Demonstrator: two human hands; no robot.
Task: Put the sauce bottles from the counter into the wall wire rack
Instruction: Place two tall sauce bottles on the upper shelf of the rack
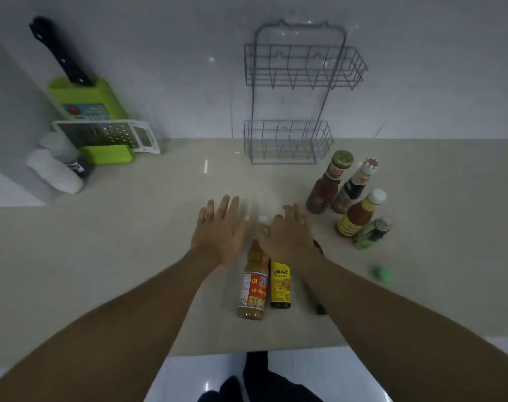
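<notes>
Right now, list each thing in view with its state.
wire rack: both tiers empty
left hand: open, holding nothing
right hand: open, above bottles
tan sauce bottle: upright on counter
yellow-label bottle: upright, beside it
four bottles: upright, capped
knife: in green holder

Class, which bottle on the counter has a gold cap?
The red sauce bottle nearest the wire rack; its neighbours wear white or dark caps.

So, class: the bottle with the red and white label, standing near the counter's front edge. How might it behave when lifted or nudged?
The bottle is tall and narrow, so a push near its neck would probably tip it. It looks nearly full, so likely heavy for its size. Its smooth sides may be slippery; the label probably grips better.
</notes>
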